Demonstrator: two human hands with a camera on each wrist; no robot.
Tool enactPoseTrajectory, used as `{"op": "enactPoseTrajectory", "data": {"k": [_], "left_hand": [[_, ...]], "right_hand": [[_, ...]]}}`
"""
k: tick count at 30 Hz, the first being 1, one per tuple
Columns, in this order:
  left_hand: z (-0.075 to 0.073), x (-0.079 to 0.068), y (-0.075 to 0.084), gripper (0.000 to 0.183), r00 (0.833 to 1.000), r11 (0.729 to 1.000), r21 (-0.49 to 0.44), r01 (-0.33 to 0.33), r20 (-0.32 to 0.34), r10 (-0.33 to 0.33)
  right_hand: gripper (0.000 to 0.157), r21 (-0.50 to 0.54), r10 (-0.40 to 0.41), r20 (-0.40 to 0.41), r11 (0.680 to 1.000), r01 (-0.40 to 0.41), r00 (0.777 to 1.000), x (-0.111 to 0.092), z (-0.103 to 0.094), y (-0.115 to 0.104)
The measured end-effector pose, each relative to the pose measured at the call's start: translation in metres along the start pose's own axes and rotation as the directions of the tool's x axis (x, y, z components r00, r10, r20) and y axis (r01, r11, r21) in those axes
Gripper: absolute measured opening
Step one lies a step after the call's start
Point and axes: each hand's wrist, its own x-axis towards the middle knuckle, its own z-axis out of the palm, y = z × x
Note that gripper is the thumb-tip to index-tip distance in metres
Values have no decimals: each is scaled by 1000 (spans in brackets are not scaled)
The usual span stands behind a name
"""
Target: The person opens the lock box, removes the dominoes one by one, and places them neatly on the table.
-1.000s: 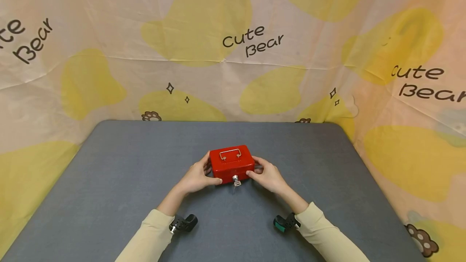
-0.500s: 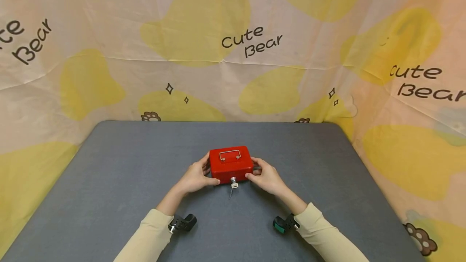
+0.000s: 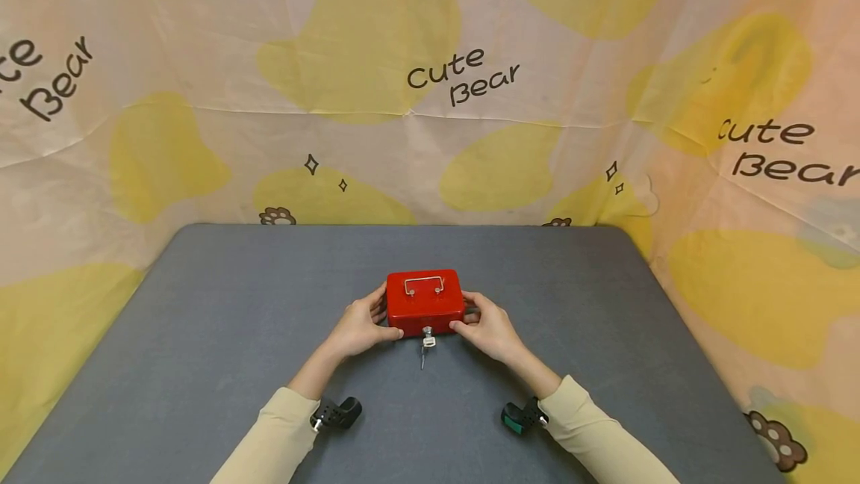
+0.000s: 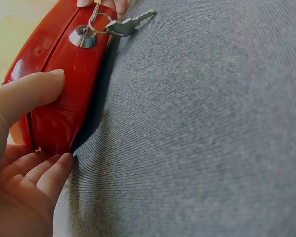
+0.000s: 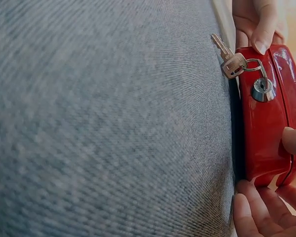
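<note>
A small red cash box [image 3: 425,306] with a thin metal carry handle on its lid stands between both hands, its lid shut. My left hand [image 3: 357,329] grips the left end, thumb on the front face and fingers round the side. At the right end, my right hand [image 3: 493,329] holds it the same way. A silver lock [image 4: 83,37] sits in the front face with a key in it. From that key's ring hangs a second key [image 5: 233,65], dangling out in front. Dark shadow lies along the bottom edge of the box in both wrist views.
The grey cloth-covered table [image 3: 269,282] spreads out around the box. Behind and beside it hangs a patterned curtain [image 3: 376,43] with bear lettering. Black wrist mounts [image 3: 338,413] stick out below both hands, next to the pale sleeves [image 3: 272,432].
The cash box has turned slightly to face more squarely forward, its front shifting a little to the left with both hands on it. The loose key has swung and now hangs lower.
</note>
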Motion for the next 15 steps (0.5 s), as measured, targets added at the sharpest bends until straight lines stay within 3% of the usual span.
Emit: {"op": "enactPoseTrajectory", "data": {"k": [15], "left_hand": [[6,-1,-7,87,996,1000,-14,-17,-84,16]], "right_hand": [[59,-44,-79,21,996,80,997,-1,0,0]]}}
